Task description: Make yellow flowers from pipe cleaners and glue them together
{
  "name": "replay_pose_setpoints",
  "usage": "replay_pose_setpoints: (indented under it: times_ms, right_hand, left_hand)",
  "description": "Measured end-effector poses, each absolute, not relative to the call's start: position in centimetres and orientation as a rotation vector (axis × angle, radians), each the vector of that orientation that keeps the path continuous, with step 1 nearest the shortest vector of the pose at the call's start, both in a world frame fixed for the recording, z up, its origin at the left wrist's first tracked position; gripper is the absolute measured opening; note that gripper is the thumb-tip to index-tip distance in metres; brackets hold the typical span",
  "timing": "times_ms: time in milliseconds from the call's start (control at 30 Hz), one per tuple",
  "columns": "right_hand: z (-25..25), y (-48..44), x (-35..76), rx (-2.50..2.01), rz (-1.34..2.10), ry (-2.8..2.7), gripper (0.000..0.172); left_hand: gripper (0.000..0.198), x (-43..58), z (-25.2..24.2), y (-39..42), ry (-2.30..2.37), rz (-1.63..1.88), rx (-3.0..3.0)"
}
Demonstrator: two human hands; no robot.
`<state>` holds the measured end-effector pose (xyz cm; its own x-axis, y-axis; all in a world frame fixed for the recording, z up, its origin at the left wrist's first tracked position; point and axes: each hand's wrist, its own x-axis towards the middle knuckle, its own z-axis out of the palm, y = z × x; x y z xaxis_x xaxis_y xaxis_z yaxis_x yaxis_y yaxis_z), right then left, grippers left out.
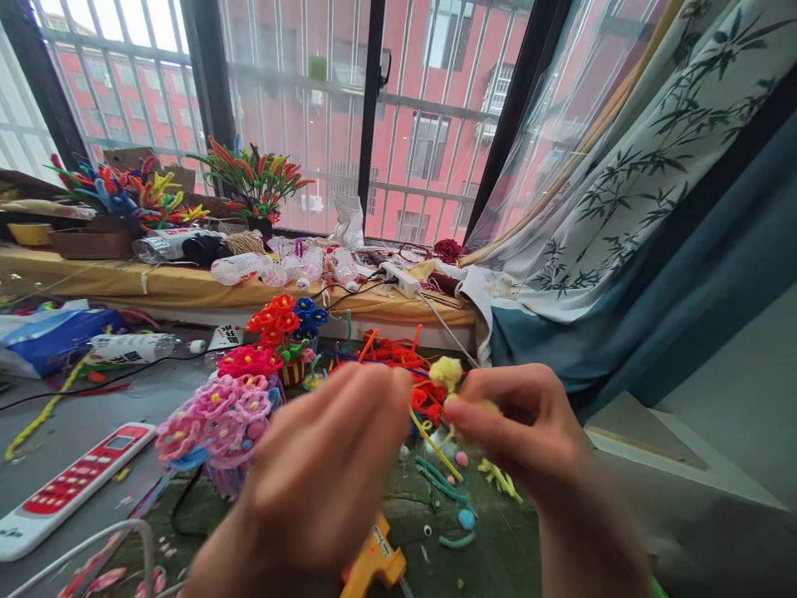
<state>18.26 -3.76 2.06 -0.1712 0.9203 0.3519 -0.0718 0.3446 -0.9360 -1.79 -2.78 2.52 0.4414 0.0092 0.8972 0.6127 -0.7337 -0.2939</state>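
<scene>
My left hand (324, 473) is raised close to the camera, fingers curled together toward my right hand; what they hold is hidden. My right hand (523, 432) is pinched shut on a fuzzy pale yellow piece (447, 372) that sticks up above its fingertips. A yellow pipe cleaner (434, 446) slants down between the two hands. Below them lie a yellow glue gun (374, 565), loose green and yellow pipe cleaner bits (498, 479) and small pompoms (466, 518) on the dark table.
Pink pipe-cleaner flowers (217, 415) and a red and blue bouquet (286, 320) stand to the left. A red and white remote (68, 486) lies at the near left. The window ledge (187, 286) holds bottles, a power strip (400, 278) and colourful flower arrangements. Curtains (653, 208) hang at right.
</scene>
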Motion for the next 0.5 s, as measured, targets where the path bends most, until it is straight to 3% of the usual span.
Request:
replay_pose_setpoints:
  times_ms: [133, 333, 500]
  right_hand:
    - [1.9, -3.6, 19.6, -0.807, 1.087, -1.4, 0.035]
    - [0.9, -2.1, 18.8, -0.638, 1.312, -1.49, 0.045]
    - [-0.2, -1.1, 18.6, -0.594, 1.419, -1.524, 0.044]
  left_hand:
    - [0.011, -2.0, 2.6, -3.2, -0.736, -1.333, -2.314]
    - [0.011, 0.6, 2.4, -2.7, -0.813, -1.756, -2.587]
    - [0.009, 0.7, 2.5, -1.8, -0.988, -2.116, -2.808]
